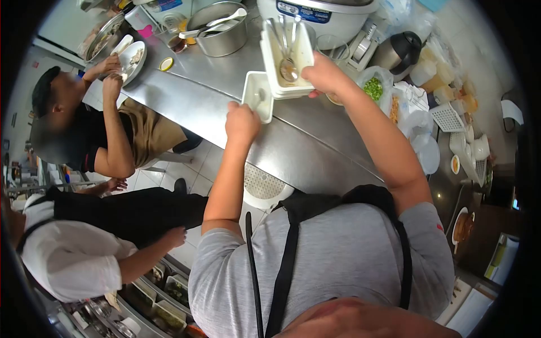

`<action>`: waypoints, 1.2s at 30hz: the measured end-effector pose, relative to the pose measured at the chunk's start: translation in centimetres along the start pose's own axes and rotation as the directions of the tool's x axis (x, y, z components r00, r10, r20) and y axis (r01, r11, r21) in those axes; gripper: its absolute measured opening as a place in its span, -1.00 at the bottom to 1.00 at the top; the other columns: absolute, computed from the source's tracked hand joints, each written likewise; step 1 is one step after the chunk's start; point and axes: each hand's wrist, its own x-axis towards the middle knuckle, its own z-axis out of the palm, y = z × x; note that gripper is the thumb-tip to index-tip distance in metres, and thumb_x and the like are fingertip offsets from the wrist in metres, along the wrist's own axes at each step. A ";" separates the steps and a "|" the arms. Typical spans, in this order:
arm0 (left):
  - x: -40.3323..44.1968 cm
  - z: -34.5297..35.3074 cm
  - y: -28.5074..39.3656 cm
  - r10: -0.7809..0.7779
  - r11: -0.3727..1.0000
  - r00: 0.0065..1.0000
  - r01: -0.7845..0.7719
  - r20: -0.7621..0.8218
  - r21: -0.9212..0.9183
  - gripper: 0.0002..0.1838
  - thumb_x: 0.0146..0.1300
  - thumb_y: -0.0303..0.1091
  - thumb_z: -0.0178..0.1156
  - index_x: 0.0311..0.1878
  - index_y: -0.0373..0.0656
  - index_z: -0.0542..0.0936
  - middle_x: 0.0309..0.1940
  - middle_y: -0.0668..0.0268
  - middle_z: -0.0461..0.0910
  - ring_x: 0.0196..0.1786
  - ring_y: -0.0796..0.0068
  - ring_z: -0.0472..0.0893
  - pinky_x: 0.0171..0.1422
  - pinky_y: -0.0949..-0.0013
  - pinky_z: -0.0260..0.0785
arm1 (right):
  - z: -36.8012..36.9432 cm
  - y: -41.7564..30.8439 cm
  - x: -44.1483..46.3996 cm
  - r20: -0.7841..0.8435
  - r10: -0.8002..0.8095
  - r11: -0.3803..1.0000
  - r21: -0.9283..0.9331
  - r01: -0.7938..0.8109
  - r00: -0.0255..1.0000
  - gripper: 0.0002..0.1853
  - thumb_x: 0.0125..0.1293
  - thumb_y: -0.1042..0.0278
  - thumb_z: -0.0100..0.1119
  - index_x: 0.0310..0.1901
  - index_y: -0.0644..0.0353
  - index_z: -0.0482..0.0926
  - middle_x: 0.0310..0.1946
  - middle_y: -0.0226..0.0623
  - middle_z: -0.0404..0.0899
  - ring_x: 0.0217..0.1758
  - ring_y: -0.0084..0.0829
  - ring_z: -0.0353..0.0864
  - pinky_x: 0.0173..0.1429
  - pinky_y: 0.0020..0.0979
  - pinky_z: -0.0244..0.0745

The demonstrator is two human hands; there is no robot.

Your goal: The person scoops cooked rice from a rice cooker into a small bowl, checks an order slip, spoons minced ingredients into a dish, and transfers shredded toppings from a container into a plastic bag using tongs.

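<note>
My left hand is closed on the near-left edge of a small white rectangular container, which looks soiled inside. My right hand grips the right side of a stack of white rectangular containers. Several metal spoons lie in the top container of that stack, handles pointing away from me. Both the single container and the stack are over the steel counter, side by side and close together. Whether the stack rests on the counter I cannot tell.
A steel pot with ladles and a rice cooker stand at the back. Right are chopped green onions and a dark-topped jug. Left, a seated person holds a white plate; another person stands nearer.
</note>
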 end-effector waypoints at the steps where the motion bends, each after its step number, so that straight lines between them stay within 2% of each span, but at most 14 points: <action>1: 0.1 -0.6 -0.3 0.016 0.998 0.998 -0.019 -0.057 -0.054 -0.77 -0.02 -0.33 -0.02 -0.48 -0.33 0.49 -0.28 -0.05 0.40 -0.27 0.01 0.44 -0.12 0.16 0.31 | 0.2 -0.7 -0.7 0.017 -0.005 1.000 0.012 0.004 1.000 -0.57 0.00 0.39 -0.08 -0.01 0.19 0.27 -0.31 -0.21 0.47 -0.43 -0.45 0.49 -0.57 -0.48 0.46; 3: 0.3 -1.9 -1.5 0.086 0.986 0.979 -0.111 -0.187 -0.126 -0.80 -0.02 -0.39 -0.02 -0.55 -0.37 0.46 -0.40 -0.07 0.43 -0.19 -0.01 0.36 -0.07 0.16 0.23 | 1.0 -1.7 -1.4 0.049 -0.021 0.999 0.041 0.019 0.999 -0.49 -0.04 0.44 -0.10 0.06 0.17 0.19 -0.24 -0.21 0.44 -0.36 -0.44 0.49 -0.53 -0.47 0.47; 7: 0.3 -5.9 -2.5 0.025 0.972 0.942 -0.102 -0.335 -0.212 -0.82 0.01 -0.41 -0.02 -0.50 -0.38 0.43 -0.27 -0.04 0.39 -0.20 0.06 0.38 -0.10 0.22 0.25 | 4.2 -1.3 -0.6 0.092 0.030 0.977 0.207 -0.048 0.995 -0.35 -0.03 0.42 -0.05 0.16 0.09 -0.01 -0.14 -0.17 0.38 -0.25 -0.36 0.48 -0.52 -0.38 0.48; 9: 0.3 -7.6 -2.4 0.086 0.937 0.902 -0.217 -0.423 -0.273 -0.82 0.03 -0.39 0.02 -0.50 -0.35 0.39 -0.22 0.02 0.38 -0.17 0.15 0.39 -0.08 0.33 0.25 | 6.1 -0.7 -0.2 0.088 0.109 0.964 0.235 -0.127 0.990 -0.28 0.00 0.37 -0.03 0.20 0.04 -0.14 -0.08 -0.14 0.33 -0.21 -0.30 0.46 -0.53 -0.35 0.47; 12: 0.3 -9.6 -2.3 0.120 0.876 0.941 -0.250 -0.317 -0.413 -0.83 0.03 -0.39 0.04 -0.51 -0.32 0.37 -0.18 0.05 0.38 -0.15 0.21 0.40 -0.04 0.35 0.21 | 8.6 0.5 0.2 0.030 0.207 0.960 0.187 -0.208 0.978 -0.12 0.04 0.32 -0.04 0.22 0.03 -0.47 0.11 0.05 -0.03 -0.10 -0.05 0.37 -0.58 -0.29 0.46; 15: 0.4 -9.9 -1.0 0.214 0.886 0.956 -0.277 -0.202 -0.372 -0.84 0.00 -0.40 0.05 -0.52 -0.32 0.39 -0.26 0.05 0.40 -0.20 0.19 0.40 -0.04 0.34 0.21 | 11.0 1.3 1.2 -0.137 0.096 0.994 -0.030 -0.101 0.986 -0.12 0.03 0.30 -0.03 0.23 0.16 -0.44 0.17 0.09 -0.09 0.12 -0.04 0.18 0.07 -0.22 0.26; 18: 1.1 -8.9 0.2 0.265 0.952 0.960 -0.276 -0.088 -0.136 -0.82 -0.04 -0.37 0.04 -0.54 -0.34 0.42 -0.37 0.03 0.40 -0.26 0.10 0.39 -0.11 0.29 0.24 | 10.2 0.6 0.0 0.030 0.110 0.990 0.081 -0.112 0.993 -0.12 0.03 0.24 -0.01 0.23 0.23 -0.39 0.17 0.16 -0.12 0.22 -0.01 0.00 0.29 -0.29 -0.11; 21: 1.6 -7.0 1.5 0.147 0.989 0.987 -0.145 -0.059 0.036 -0.75 -0.05 -0.32 0.04 -0.32 -0.28 0.41 -0.25 -0.02 0.36 -0.21 -0.03 0.39 -0.09 0.18 0.23 | 9.3 2.7 -0.8 -0.052 -0.131 0.986 0.096 0.136 0.990 -0.12 0.03 0.19 0.00 0.23 0.27 -0.36 0.19 0.17 -0.17 0.27 0.00 -0.11 0.30 -0.30 -0.12; 24: 1.7 -5.7 1.5 0.184 0.977 0.978 -0.193 -0.101 -0.088 -0.57 -0.04 -0.25 0.08 -0.10 -0.28 0.34 -0.13 -0.06 0.34 -0.09 -0.03 0.37 0.01 0.20 0.20 | 5.9 5.8 -3.0 -0.084 -0.271 0.956 0.092 0.278 0.959 -0.14 0.02 0.18 0.07 0.22 0.28 -0.27 0.20 0.18 -0.19 0.29 -0.02 -0.18 0.30 -0.28 -0.15; 26: 2.5 -5.1 1.3 0.217 0.958 0.974 -0.226 -0.070 -0.176 -0.52 -0.04 -0.24 0.10 -0.04 -0.28 0.33 -0.10 -0.07 0.35 -0.04 0.00 0.36 0.05 0.22 0.19 | 3.6 10.1 -4.0 -0.169 -0.258 0.956 0.094 0.276 0.951 -0.13 -0.01 0.18 0.11 0.21 0.27 -0.22 0.17 0.20 -0.11 0.23 -0.04 0.00 0.24 -0.25 -0.01; 28: 3.7 -4.2 0.7 0.235 0.940 0.971 -0.238 -0.045 -0.244 -0.48 -0.04 -0.24 0.10 0.00 -0.28 0.33 -0.08 -0.08 0.36 -0.01 0.02 0.36 0.07 0.24 0.18 | 1.0 13.4 -6.5 -0.214 -0.070 0.950 0.285 0.131 0.974 -0.16 -0.01 0.23 0.12 0.22 0.22 -0.18 0.17 0.14 -0.08 0.21 -0.13 0.05 0.22 -0.28 0.04; 30: 4.7 -3.5 1.6 0.257 0.939 0.964 -0.266 -0.070 -0.217 -0.48 -0.05 -0.24 0.10 0.01 -0.29 0.33 -0.08 -0.07 0.36 0.00 0.04 0.35 0.09 0.25 0.17 | -1.8 15.3 -9.9 -0.167 0.184 0.879 0.469 -0.086 0.969 -0.19 -0.02 0.30 0.13 0.23 0.12 -0.12 0.18 0.04 -0.06 -0.08 -0.33 0.34 -0.19 -0.38 0.40; 32: 5.3 -2.9 3.2 0.243 0.947 0.966 -0.257 -0.093 -0.194 -0.47 -0.06 -0.24 0.11 0.00 -0.31 0.34 -0.07 -0.05 0.37 0.01 0.07 0.35 0.09 0.26 0.17 | -3.0 19.1 -12.7 -0.327 0.265 0.877 0.474 -0.085 0.907 -0.21 0.00 0.25 0.09 0.24 0.08 -0.12 0.17 0.02 -0.02 -0.35 -0.49 0.41 -0.36 -0.46 0.38; 36: 6.5 -2.3 6.1 0.220 0.960 0.970 -0.234 -0.106 -0.152 -0.44 -0.08 -0.20 0.12 0.01 -0.29 0.33 -0.07 -0.06 0.36 0.02 0.06 0.36 0.10 0.26 0.18 | -4.6 23.7 -18.7 -0.450 0.419 0.799 0.595 -0.085 0.789 -0.24 0.01 0.26 0.06 0.24 0.02 -0.10 0.16 -0.03 0.01 -0.39 -0.55 0.39 -0.37 -0.50 0.32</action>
